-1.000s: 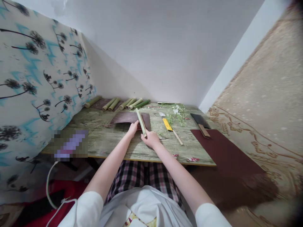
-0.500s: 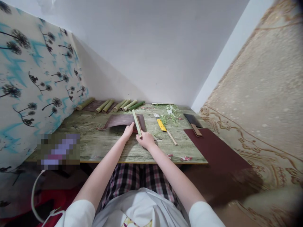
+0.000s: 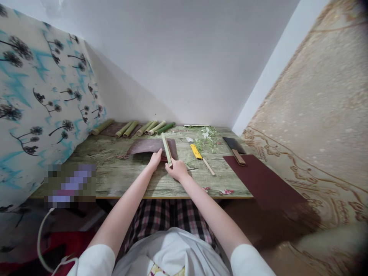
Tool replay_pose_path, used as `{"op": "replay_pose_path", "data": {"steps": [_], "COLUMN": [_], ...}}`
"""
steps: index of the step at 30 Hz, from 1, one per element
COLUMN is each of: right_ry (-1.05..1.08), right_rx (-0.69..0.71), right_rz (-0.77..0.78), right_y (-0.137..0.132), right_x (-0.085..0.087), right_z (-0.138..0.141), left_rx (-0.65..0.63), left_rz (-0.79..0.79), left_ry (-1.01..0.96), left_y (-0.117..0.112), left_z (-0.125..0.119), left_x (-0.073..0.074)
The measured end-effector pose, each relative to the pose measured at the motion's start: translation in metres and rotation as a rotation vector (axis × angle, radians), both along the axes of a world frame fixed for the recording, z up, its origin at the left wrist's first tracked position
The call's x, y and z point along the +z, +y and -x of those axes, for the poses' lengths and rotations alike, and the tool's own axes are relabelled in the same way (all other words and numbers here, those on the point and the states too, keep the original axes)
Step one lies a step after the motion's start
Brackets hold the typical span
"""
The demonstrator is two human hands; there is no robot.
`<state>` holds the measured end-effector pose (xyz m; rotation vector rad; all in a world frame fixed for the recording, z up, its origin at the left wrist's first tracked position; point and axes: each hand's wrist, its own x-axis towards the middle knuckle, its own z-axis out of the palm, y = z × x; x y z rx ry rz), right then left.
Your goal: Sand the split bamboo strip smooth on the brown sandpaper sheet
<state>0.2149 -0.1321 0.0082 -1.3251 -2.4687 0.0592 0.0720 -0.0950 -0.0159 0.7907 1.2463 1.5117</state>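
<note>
My right hand (image 3: 177, 170) is wrapped round the near end of a pale green bamboo piece (image 3: 166, 145), which slants away from me. The bamboo lies over the right part of a dark brown sheet (image 3: 143, 145) that looks like sandpaper. With fingers closed, my left hand (image 3: 155, 160) grips the near edge of this sheet, just left of the bamboo. The sheet's near edge bows up off the table. To the right of my hands lie a yellow-handled folding saw or knife (image 3: 196, 151) and a thin wooden stick (image 3: 209, 167).
Several bamboo tubes (image 3: 130, 129) lie along the back of the wood-patterned table (image 3: 120, 180). Leafy green sprigs (image 3: 211, 138) are at the back right. A cleaver (image 3: 234, 147) rests partly on a maroon sheet (image 3: 258, 178) at the right edge. A blurred-out object (image 3: 71, 186) sits front left.
The view has shifted very slightly. Both hands, the bamboo piece and the brown sheet stay almost where they were.
</note>
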Motion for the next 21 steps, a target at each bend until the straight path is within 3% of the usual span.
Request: {"op": "replay_pose_path", "data": {"steps": [4, 11, 17, 21], "right_ry": [-0.011, -0.027, -0.035, -0.046], "right_rx": [0.062, -0.022, 0.066, 0.043], "right_rz": [-0.058, 0.012, -0.011, -0.019], "right_y": [-0.0014, -0.0019, -0.0036, -0.0041], "right_x": [-0.0015, 0.0012, 0.0038, 0.0040], "right_z": [-0.0005, 0.0012, -0.0007, 0.0001], "left_rx": [0.126, -0.019, 0.113, 0.079], "left_rz": [-0.020, -0.017, -0.058, -0.071], "left_ry": [-0.095, -0.035, -0.114, -0.116], "left_y": [0.0015, 0.0017, 0.0022, 0.0006], "left_z": [0.0016, 0.0008, 0.0022, 0.0012], "left_x": [0.0024, -0.0011, 0.0001, 0.0009]}}
